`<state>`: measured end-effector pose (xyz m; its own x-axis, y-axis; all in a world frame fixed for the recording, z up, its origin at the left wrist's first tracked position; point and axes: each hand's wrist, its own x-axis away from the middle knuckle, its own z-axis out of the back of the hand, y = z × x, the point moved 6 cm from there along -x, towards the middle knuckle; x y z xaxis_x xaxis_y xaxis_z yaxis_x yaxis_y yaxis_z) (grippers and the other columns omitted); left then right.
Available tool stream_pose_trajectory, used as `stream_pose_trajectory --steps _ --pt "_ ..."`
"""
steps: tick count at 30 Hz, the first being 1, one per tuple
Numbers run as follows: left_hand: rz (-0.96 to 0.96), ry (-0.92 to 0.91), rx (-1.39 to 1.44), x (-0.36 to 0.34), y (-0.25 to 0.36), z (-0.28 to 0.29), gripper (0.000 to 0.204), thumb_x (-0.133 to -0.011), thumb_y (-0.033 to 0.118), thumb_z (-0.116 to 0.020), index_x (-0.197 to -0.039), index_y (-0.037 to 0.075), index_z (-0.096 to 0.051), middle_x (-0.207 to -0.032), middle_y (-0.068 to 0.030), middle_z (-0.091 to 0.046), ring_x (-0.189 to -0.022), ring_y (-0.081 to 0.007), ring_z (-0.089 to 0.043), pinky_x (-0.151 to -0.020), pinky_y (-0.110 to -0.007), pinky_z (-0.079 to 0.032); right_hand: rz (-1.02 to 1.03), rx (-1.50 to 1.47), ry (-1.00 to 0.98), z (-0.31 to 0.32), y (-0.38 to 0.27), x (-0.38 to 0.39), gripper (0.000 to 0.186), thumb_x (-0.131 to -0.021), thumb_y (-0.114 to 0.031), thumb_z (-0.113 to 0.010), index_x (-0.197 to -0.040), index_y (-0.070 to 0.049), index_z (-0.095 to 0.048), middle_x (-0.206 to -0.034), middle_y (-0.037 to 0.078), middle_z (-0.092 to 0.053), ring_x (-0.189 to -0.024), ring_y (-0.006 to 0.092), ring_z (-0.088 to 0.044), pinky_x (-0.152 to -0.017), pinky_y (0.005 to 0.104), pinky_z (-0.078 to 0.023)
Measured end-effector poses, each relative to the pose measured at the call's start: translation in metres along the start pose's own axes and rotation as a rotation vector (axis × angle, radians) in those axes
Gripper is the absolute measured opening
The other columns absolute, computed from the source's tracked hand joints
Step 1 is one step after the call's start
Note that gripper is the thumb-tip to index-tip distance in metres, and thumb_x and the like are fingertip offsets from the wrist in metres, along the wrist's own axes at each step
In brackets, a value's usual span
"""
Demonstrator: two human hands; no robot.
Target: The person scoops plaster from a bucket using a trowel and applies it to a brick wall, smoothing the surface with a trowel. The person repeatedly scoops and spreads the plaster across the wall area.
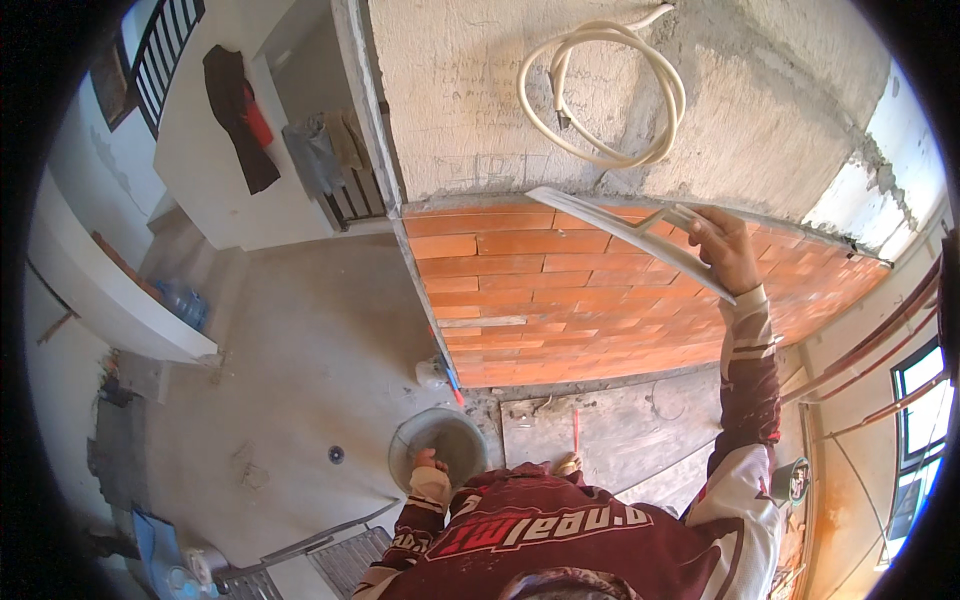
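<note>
A long, pale plastering trowel [600,222] is in my right hand [728,245], whose fingers wrap round its handle. The blade slants across the top of the orange brick wall [560,290], its far end close to the edge of the rough plaster above. Whether the blade touches the bricks, I cannot tell. Down at the left, my left hand [430,460] is over a round grey-green bucket [398,440], just inside its near rim. Its fingers look curled and closed; what they hold, if anything, is hidden.
A coil of cream cable [672,100] hangs from the plastered wall [450,90] above the bricks. A board [640,420] lies at the wall's foot. Left of the bucket spreads a grey concrete floor [300,340]. Red-brown pipes [870,350] run near the window at right.
</note>
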<state>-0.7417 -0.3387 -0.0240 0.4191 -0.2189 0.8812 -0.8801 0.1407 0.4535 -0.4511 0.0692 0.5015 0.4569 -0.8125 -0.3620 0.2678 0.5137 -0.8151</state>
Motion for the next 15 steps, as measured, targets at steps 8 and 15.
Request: stream_pose_trajectory --steps 8,15 --pt "0.013 0.009 0.088 -0.042 -0.020 0.024 0.031 -0.071 0.036 -0.053 -0.064 0.007 -0.051 -0.053 -0.0106 -0.049 -0.044 -0.0249 -0.045 -0.045 -0.036 -0.040 0.292 -0.017 -0.041 -0.100 -0.046 0.004 0.030 -0.080 -0.019 -0.059 -0.098 0.005 -0.059 -0.084 0.014 -0.064 -0.072 0.0182 -0.061 -0.066 0.0292 -0.048" --pt "0.064 -0.048 0.003 -0.020 -0.013 0.012 0.020 -0.073 0.026 -0.053 -0.072 0.009 -0.044 -0.050 -0.0061 -0.042 -0.043 -0.0206 -0.042 -0.042 -0.033 -0.040 0.309 0.062 -0.116 -0.143 -0.069 -0.014 0.034 -0.082 -0.023 -0.060 -0.098 0.006 -0.058 -0.078 0.014 -0.063 -0.072 0.0168 -0.059 -0.067 0.0280 -0.046"
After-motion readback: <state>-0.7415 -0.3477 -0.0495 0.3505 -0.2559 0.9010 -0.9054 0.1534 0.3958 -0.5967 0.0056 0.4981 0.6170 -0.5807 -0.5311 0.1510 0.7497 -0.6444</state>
